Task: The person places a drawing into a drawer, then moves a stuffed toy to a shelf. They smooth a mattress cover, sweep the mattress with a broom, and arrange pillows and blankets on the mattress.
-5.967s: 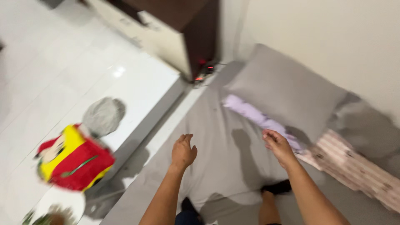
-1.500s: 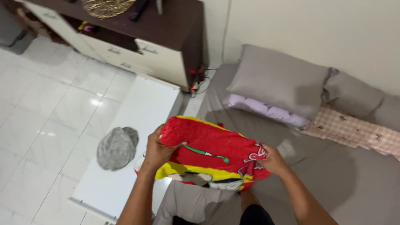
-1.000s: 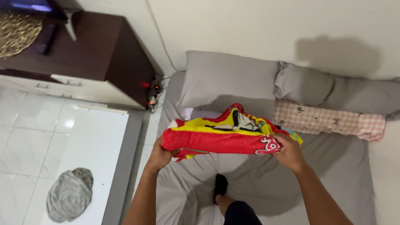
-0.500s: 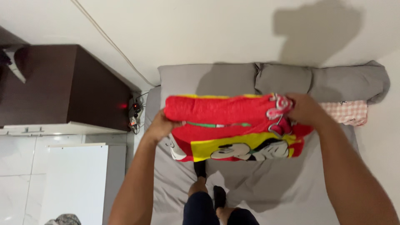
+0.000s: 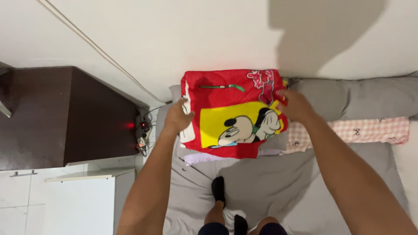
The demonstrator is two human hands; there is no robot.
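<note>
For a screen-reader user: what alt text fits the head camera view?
Two bare hands, left hand and right hand, press a folded red and yellow cartoon blanket against the wall at the head of a grey bed.

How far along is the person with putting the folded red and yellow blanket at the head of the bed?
Done: the blanket is folded and lies on the grey pillow by the wall. In hand: the left hand and right hand rest at its sides. Left: letting go; the pink checked cloth lies beside it.
</note>
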